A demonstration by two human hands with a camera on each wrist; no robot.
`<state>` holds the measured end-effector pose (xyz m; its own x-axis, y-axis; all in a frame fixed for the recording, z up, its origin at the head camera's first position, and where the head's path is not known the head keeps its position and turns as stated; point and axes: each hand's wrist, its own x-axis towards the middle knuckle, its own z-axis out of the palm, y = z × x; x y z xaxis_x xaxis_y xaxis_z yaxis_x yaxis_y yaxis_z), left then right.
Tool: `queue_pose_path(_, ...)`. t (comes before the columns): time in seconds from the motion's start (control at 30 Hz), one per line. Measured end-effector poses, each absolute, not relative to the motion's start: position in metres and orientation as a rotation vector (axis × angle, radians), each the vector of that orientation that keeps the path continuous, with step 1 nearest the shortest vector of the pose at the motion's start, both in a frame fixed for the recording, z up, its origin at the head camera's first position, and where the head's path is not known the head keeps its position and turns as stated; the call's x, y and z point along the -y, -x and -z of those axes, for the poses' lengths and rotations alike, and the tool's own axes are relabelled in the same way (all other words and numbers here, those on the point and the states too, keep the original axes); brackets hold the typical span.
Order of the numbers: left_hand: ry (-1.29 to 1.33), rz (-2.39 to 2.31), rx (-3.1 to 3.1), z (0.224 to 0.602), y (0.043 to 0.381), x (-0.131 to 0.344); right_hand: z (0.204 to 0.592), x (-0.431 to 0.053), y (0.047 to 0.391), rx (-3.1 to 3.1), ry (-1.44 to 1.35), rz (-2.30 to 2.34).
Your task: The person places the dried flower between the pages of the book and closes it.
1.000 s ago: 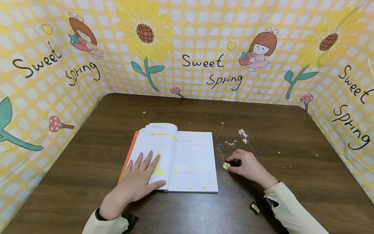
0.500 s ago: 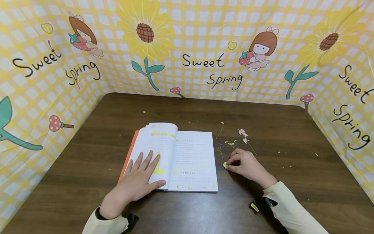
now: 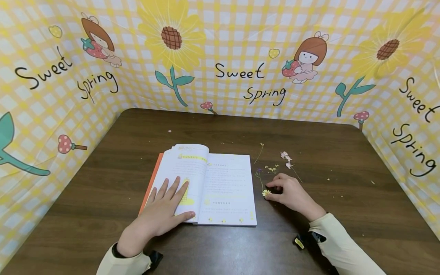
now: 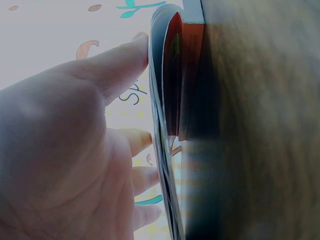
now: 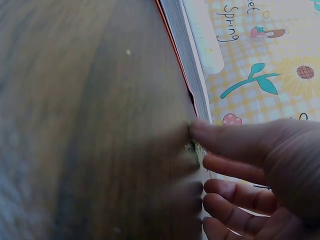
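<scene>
An open book (image 3: pixel 228 187) with an orange cover lies on the brown table. My left hand (image 3: pixel 165 210) rests with spread fingers on its left page, the thumb near the lower edge by the fold. In the left wrist view, the thumb and fingers lie against the pages (image 4: pixel 162 150). Just right of the book is a small pale-yellow flower (image 3: pixel 266 193) on the table. My right hand (image 3: pixel 292 194) is beside it, the thumb tip at the petals and the index finger bent above, with a gap between them. The right wrist view shows the flower only as a blur.
Behind the right hand lie a thin purple flower (image 3: pixel 259 170), yellow sprigs (image 3: pixel 271 168), a pink flower sprig (image 3: pixel 285 156) and a thin-stemmed sprig (image 3: pixel 261 147). Small petal scraps dot the table (image 3: pixel 343 152). A checked cloth (image 3: pixel 233 38) stands around the back and sides.
The right thumb and index finger came closer together at the yellow flower half a second ago, and are now apart again. The left hand and book have stayed still.
</scene>
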<state>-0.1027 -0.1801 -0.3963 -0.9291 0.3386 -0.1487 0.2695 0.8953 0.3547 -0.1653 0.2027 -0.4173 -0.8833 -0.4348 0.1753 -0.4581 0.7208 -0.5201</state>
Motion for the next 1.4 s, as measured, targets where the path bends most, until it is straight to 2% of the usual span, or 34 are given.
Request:
queue_pose_path(0.8,-0.467,-0.513,-2.857,0.3961,0.1023,0.1805,0.4196,-0.2047,0.1670,2.763,-0.828,-0.908)
queue_pose_path(1.4,-0.464,-0.504,-2.851,0.3955,0.1024,0.1806,0.4223,-0.2084,0.1695,2.875,-0.814,-1.173)
